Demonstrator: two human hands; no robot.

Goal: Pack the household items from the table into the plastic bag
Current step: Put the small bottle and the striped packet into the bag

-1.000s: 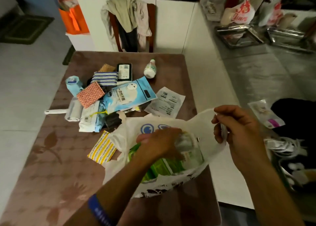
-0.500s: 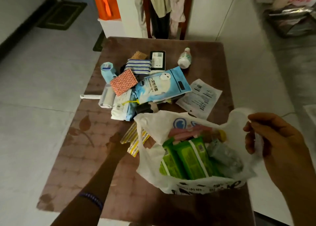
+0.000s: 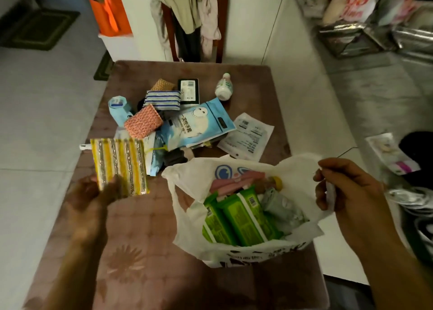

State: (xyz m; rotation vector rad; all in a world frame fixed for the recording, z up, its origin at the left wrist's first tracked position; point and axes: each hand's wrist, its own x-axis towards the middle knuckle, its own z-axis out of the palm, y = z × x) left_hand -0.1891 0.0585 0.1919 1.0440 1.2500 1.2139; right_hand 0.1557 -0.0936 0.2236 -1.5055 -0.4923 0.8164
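A single head-worn wide-angle camera looked forward and steeply down from above the near edge of the surface. It sat close over both hands, with the surface stretching away toward a clothes-draped chair at the far end and floor visible on both sides.

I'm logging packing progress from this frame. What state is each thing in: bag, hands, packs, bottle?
White plastic bag: open, mouth held up, partly filled.
Right hand: pinches the bag's rim.
Left hand: holds the striped pack, grip at its lower edge.
Yellow-and-silver striped pack: lifted, outside the bag.
Green wrapped packs: inside the bag.
Small white bottle: lying on the table, capped.
Light blue pouch: on the pile, unpacked.
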